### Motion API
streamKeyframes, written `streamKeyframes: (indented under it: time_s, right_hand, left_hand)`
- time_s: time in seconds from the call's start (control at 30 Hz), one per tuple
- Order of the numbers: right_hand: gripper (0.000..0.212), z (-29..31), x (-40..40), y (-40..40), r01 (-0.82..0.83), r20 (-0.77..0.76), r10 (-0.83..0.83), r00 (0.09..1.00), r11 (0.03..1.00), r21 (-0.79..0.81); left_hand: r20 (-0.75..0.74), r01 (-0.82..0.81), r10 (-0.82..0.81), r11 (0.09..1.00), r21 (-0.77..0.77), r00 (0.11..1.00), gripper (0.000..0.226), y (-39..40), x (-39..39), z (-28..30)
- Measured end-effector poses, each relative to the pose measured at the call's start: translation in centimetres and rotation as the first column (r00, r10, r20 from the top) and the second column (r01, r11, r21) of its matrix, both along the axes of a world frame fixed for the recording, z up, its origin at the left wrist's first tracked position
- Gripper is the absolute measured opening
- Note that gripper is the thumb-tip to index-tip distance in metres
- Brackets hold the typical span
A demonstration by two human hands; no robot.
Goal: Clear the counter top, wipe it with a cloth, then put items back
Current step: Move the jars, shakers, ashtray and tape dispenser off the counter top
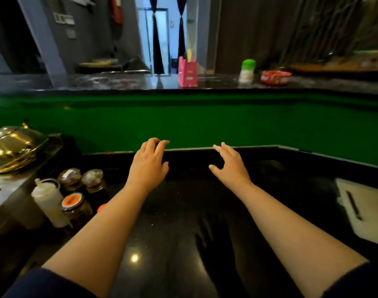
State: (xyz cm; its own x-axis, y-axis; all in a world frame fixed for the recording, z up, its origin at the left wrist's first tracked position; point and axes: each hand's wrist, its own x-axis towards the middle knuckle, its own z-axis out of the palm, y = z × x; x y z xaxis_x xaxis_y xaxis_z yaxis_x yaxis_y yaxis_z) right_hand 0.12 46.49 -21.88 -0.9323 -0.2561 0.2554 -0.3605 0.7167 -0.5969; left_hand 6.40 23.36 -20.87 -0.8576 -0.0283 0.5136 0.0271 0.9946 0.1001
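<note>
Both hands hover empty with fingers spread near the worktop's (pixel 183 211) far edge, left hand (pixel 148 164), right hand (pixel 231 166). The glass jars (pixel 76 198) and soft squeeze bottle (pixel 47 198) cluster at the left edge, well left of the left hand; likely slippery, best gripped around the body.
</note>
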Motion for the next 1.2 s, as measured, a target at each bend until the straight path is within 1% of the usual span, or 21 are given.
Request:
streamKeyframes:
  time_s: [0.13, 0.3, 0.5, 0.7, 0.83, 0.93, 1.0, 1.07, 1.13, 1.2]
  right_hand:
    - [0.062, 3.5, -2.3, 5.0, 0.107, -0.064, -0.108, 0.992, 0.994, -0.02]
    - [0.061, 7.1, -6.9, 10.0, 0.192, -0.133, -0.195, 0.972, 0.981, -0.032]
    - [0.06, 11.3, -15.5, 14.2, 0.231, -0.188, -0.232, 0.954, 0.973, -0.031]
    - [0.064, 14.0, -25.2, 15.8, 0.256, -0.238, -0.249, 0.939, 0.967, -0.001]
    - [0.079, 15.3, -30.4, 15.7, 0.283, -0.183, -0.281, 0.942, 0.959, -0.018]
    - [0.085, 15.8, -33.2, 15.6, 0.285, -0.133, -0.281, 0.95, 0.959, 0.006]
    - [0.089, 15.9, -34.5, 15.7, 0.302, -0.107, -0.298, 0.949, 0.953, 0.027]
    - [0.091, 15.7, -35.5, 15.7, 0.336, -0.083, -0.332, 0.94, 0.941, 0.037]
    - [0.09, 15.7, -36.0, 15.7, 0.359, -0.062, -0.357, 0.932, 0.933, 0.024]
    - [0.089, 15.8, -36.1, 15.7, 0.366, -0.054, -0.366, 0.929, 0.931, -0.003]
  left_hand:
    - [-0.041, 0.133, -0.132, 0.991, 0.019, 0.99, 0.064, 4.5, -4.3, 3.3]
    - [-0.058, 0.23, -0.228, 0.973, 0.034, 0.972, 0.065, 9.6, -10.8, 7.1]
    - [-0.073, 0.246, -0.242, 0.968, 0.047, 0.967, 0.064, 14.3, -20.0, 11.0]
    - [-0.116, 0.204, -0.194, 0.976, 0.08, 0.974, 0.063, 17.6, -28.6, 13.3]
    - [-0.145, 0.196, -0.173, 0.967, 0.165, 0.974, 0.076, 18.9, -33.1, 14.4]
    - [-0.123, 0.175, -0.151, 0.959, 0.223, 0.981, 0.078, 19.8, -35.5, 14.8]
    - [-0.101, 0.164, -0.141, 0.947, 0.278, 0.985, 0.076, 20.3, -36.6, 14.9]
    - [-0.096, 0.174, -0.15, 0.922, 0.346, 0.984, 0.069, 20.7, -37.4, 14.6]
    - [-0.111, 0.195, -0.165, 0.902, 0.384, 0.98, 0.061, 20.8, -37.7, 14.4]
    - [-0.137, 0.214, -0.172, 0.889, 0.405, 0.975, 0.059, 20.8, -37.3, 14.6]
